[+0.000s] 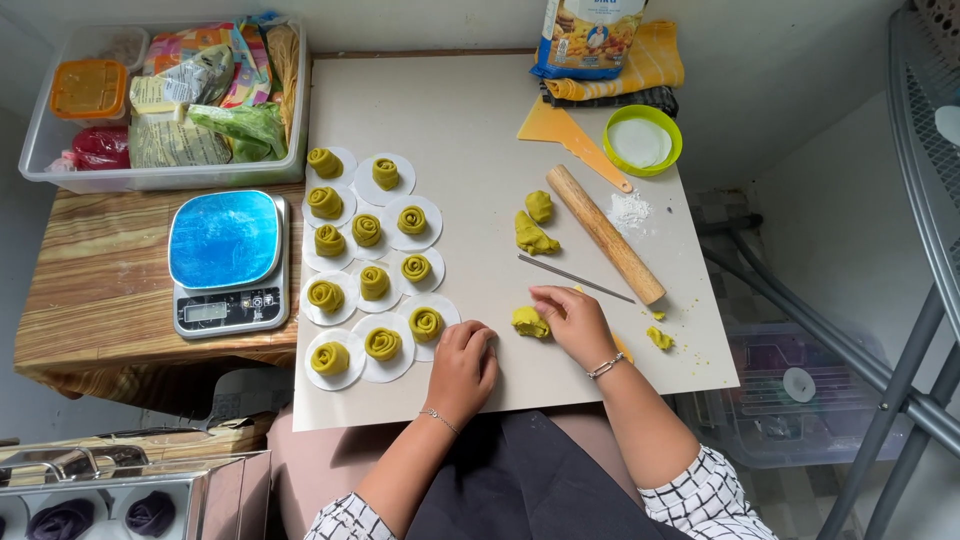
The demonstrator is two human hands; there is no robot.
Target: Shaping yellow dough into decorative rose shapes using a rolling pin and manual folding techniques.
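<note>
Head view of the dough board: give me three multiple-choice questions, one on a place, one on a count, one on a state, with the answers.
1. Where is the kitchen scale?
A. on the wooden table left of the board
B. on the floor
C. on the person's lap

2. How many rolled green dough pieces sit on white paper rounds?
A. 6
B. 12
C. 20

3. What is the right hand doing?
A. gripping a cup
B. resting its fingertips on a dough lump
C. raised high off the board

Answers:
1 A: the scale stands on the wood beside the board's left edge.
2 B: the rows add up to twelve rolls.
3 B: the fingers touch the yellow-green lump lying on the board.
</note>
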